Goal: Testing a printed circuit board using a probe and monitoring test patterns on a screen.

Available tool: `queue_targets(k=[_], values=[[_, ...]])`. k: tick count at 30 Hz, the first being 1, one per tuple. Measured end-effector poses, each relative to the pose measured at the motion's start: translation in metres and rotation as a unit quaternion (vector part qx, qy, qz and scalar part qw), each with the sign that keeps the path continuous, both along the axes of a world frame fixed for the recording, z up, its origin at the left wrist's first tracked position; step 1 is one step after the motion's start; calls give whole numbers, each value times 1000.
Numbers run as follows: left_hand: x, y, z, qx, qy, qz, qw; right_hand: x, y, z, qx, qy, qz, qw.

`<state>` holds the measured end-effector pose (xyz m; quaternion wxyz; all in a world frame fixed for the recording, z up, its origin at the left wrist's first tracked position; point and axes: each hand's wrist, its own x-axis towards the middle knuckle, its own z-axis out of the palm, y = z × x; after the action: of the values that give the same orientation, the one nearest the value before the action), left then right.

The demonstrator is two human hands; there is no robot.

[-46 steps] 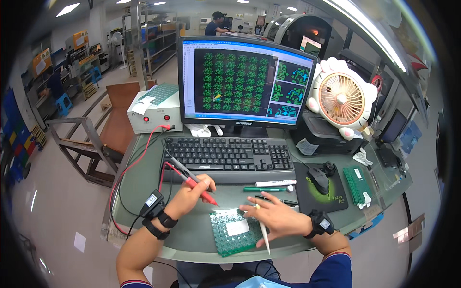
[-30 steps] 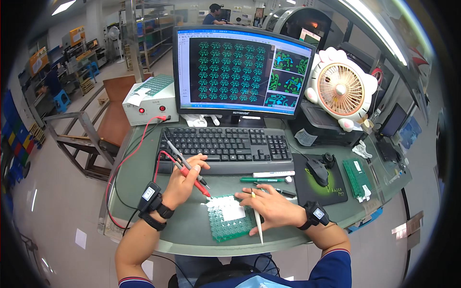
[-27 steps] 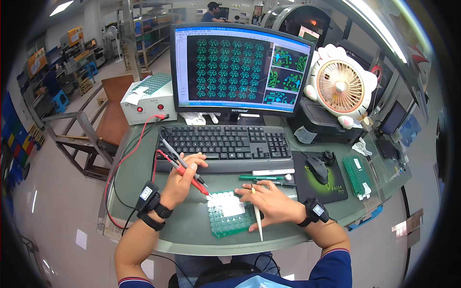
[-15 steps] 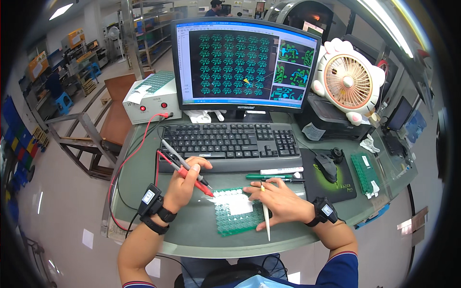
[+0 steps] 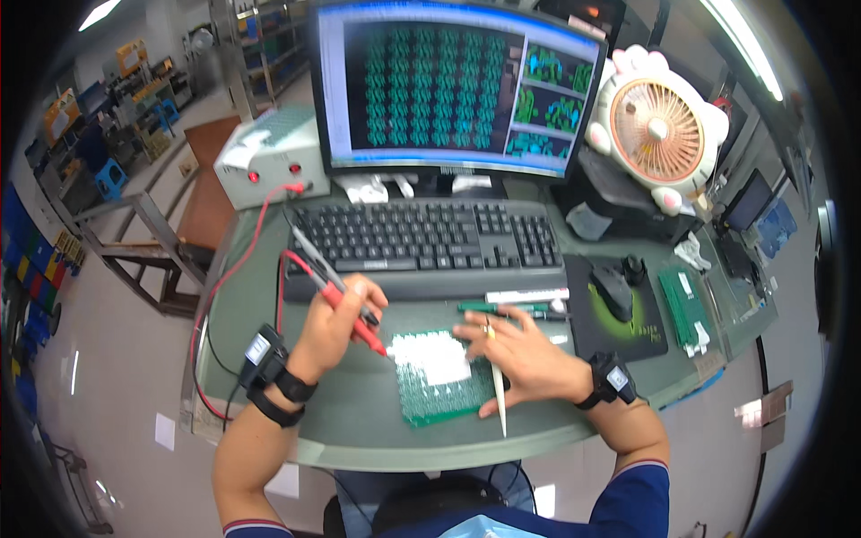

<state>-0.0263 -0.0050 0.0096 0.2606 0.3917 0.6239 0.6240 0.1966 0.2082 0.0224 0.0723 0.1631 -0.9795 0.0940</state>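
Note:
My left hand is closed around a red test probe and a grey-and-black test probe. The red tip sits at the left edge of a green circuit board panel; contact cannot be made out. White patches and bright glare cover the panel's upper part. Over its right side rests my right hand, fingers spread, with a thin white pointed stick held among them. The stick points down toward the table's near edge, beside the panel.
Behind the hands stand a keyboard and a monitor. Pens lie beyond my right hand, by a mouse. Green boards and a fan are at right. A white box with red leads stands at left.
The whole view has shifted, with the table appearing higher in the picture. The red probe's tip has moved slightly left relative to the panel. Both hands keep their holds.

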Motion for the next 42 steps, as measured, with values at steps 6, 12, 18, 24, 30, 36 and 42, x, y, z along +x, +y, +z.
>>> queue_targets(k=[6,12,18,24,30,36,42], values=[[-6,-6,7,-21,-155,-97,983,6,3,-1,-81,3,-42,996],[-3,-5,12,-62,-142,-169,973,12,3,-6,-127,37,-44,990],[4,-1,-8,-34,-94,-208,973,7,3,-10,-186,-5,-48,981],[14,1,-10,-80,-147,-252,953,7,6,-11,-200,-18,-52,978],[18,3,-9,-122,-120,-258,951,7,8,-9,-182,6,-36,983],[20,6,-13,-74,-137,-244,957,10,10,-10,-183,8,-40,982],[17,6,-12,-88,-138,-249,954,9,11,-9,-199,-3,-38,979]])
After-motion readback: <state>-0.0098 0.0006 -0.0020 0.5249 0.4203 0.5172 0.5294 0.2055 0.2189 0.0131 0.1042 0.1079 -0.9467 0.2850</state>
